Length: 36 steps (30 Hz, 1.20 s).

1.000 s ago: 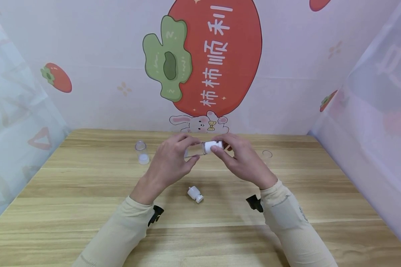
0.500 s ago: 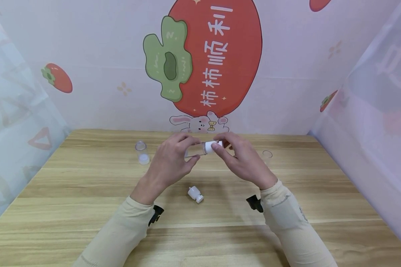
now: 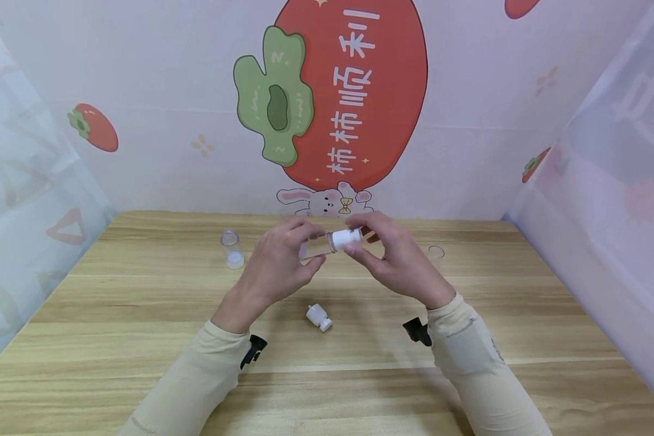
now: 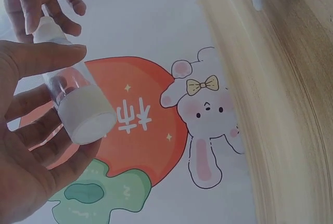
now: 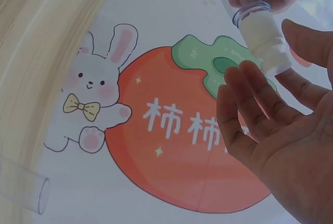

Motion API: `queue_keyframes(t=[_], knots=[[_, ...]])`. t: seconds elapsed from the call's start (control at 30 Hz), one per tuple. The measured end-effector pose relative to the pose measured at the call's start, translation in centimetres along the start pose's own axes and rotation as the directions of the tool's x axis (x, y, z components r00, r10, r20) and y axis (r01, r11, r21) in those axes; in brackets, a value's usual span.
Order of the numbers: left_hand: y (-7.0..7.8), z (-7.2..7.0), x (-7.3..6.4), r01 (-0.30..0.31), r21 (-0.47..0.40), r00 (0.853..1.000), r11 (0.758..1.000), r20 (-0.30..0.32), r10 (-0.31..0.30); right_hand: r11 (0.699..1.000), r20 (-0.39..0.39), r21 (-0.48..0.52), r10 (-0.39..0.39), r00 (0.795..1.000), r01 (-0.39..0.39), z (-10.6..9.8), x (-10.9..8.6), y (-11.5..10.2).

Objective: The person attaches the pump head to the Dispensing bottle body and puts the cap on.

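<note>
My left hand (image 3: 278, 257) grips a clear bottle (image 3: 317, 246), thumb on one side and fingers on the other. The bottle lies nearly sideways in the air, and its white base (image 4: 91, 117) shows in the left wrist view. A white pump head (image 3: 344, 238) sits on the bottle's neck, pointing right. My right hand (image 3: 395, 257) holds this pump head lightly between thumb and fingers, with its other fingers (image 5: 237, 99) spread loosely beside it. Below the hands, a second white pump head (image 3: 318, 317) lies on its side on the table.
Another clear bottle (image 3: 231, 243) with a white bottom is on the wooden table (image 3: 142, 339) to the left. A clear cylindrical cover (image 5: 26, 187) is on the right side of the table. Behind rises a printed cloth backdrop (image 3: 169, 163).
The right hand's fingers have shifted round the pump head, its thumb sliding toward the lower edge, and its wrist has moved slightly right. The left hand keeps its hold on the bottle.
</note>
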State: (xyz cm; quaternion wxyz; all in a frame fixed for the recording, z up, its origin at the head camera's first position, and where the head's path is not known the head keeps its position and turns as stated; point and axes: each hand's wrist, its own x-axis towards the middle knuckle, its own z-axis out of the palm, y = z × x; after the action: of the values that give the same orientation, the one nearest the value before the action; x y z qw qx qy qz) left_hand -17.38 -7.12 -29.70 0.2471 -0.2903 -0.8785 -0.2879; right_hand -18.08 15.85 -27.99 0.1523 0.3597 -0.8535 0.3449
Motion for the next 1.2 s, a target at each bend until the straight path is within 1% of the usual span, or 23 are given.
queue_keyframes(t=[0.13,0.27,0.57,0.8,0.9,1.2], knots=[[0.03,-0.06,-0.03,0.007,-0.013,1.000,1.000,0.016,-0.007,1.000,0.003,-0.005,-0.031,1.000,0.031,0.02,0.04,0.07],[0.05,-0.07,-0.02,0.008,-0.021,1.000,1.000,0.019,-0.008,0.999,0.003,-0.004,-0.042,0.999,0.042,0.02,0.07,0.01],[0.12,-0.08,-0.02,0.004,-0.020,1.000,1.000,0.026,-0.004,1.000,0.007,-0.014,-0.025,1.000,0.026,0.10,0.06,-0.06],[0.06,-0.03,-0.03,-0.027,0.015,1.000,1.000,0.004,0.027,1.000,0.005,-0.001,-0.027,1.000,0.027,0.14,0.06,0.10],[0.02,-0.01,0.00,-0.040,0.038,0.999,0.998,-0.007,0.040,1.000,0.009,0.005,-0.012,1.000,0.012,0.12,0.04,0.07],[0.24,0.07,0.10,-0.094,0.099,0.994,0.991,-0.044,0.098,0.998,0.018,0.004,0.065,0.998,-0.065,0.12,-0.03,-0.12]])
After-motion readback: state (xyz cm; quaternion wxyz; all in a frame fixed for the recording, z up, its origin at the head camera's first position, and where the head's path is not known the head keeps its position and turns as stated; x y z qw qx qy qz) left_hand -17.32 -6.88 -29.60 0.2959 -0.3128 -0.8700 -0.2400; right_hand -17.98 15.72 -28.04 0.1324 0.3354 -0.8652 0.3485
